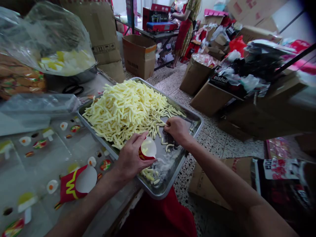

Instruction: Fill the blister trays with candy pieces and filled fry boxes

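Tray (164, 149) rim runs slantwise, its left side over the worktop (44, 171) and its right side jutting past the edge above the speckled floor (212, 140). Inside, the sticks (125, 112) heap up at the far left and reach that rim; bare metal lies open toward the right and near sides, with loose pieces and white powder near the close corner. The left hand (130, 156) grips a red carton (148, 148) over the tray, mouth up, a little yellow showing within. The right hand (178, 130) has its fingers curled at the foot of the heap; I cannot tell whether it pinches a stick. A second carton (74, 184) lies on the worktop, left of the tray, its white inside bare. Behind, a clear bag (61, 36) holds yellow and white pieces.
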Action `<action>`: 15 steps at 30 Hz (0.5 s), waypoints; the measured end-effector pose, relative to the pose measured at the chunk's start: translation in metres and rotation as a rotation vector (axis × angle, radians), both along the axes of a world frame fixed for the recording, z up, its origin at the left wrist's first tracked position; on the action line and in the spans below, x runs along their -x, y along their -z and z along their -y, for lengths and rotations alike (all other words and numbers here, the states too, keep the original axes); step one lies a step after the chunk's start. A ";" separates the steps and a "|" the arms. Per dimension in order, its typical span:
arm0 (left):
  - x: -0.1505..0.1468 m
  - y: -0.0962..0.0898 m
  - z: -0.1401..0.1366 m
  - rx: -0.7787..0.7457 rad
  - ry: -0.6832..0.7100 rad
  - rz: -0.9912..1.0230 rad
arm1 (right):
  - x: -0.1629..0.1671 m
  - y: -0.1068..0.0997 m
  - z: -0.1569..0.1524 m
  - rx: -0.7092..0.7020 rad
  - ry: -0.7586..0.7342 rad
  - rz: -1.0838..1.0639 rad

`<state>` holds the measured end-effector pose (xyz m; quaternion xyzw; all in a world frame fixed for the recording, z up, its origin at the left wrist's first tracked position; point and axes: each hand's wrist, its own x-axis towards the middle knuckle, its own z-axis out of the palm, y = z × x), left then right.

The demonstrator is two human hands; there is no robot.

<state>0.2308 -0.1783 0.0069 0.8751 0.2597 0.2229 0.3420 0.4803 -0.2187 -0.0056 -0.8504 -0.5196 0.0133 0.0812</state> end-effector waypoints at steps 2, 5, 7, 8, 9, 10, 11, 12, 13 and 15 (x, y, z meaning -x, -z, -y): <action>-0.002 0.001 0.003 0.015 0.003 -0.023 | -0.004 0.000 0.005 -0.039 0.006 -0.054; 0.000 0.000 0.006 0.012 -0.002 -0.072 | -0.013 0.000 0.016 -0.138 0.038 -0.259; 0.004 -0.002 0.006 -0.004 -0.021 -0.109 | -0.018 -0.003 0.026 -0.220 0.082 -0.434; 0.006 -0.003 0.006 -0.014 -0.036 -0.127 | -0.019 -0.006 0.031 -0.258 0.103 -0.508; 0.007 -0.003 0.005 -0.024 -0.055 -0.145 | -0.020 -0.009 0.036 -0.291 0.118 -0.568; 0.008 -0.004 0.005 -0.033 -0.076 -0.164 | -0.019 -0.013 0.040 -0.316 0.126 -0.612; 0.007 -0.004 0.005 -0.040 -0.094 -0.181 | -0.016 -0.018 0.044 -0.330 0.124 -0.637; 0.005 -0.005 0.006 -0.048 -0.104 -0.196 | -0.012 -0.024 0.046 -0.338 0.109 -0.636; 0.001 -0.005 0.007 -0.058 -0.105 -0.208 | -0.006 -0.029 0.048 -0.338 0.074 -0.606; -0.009 -0.005 0.011 -0.090 -0.088 -0.231 | 0.012 -0.041 0.051 -0.297 -0.059 -0.454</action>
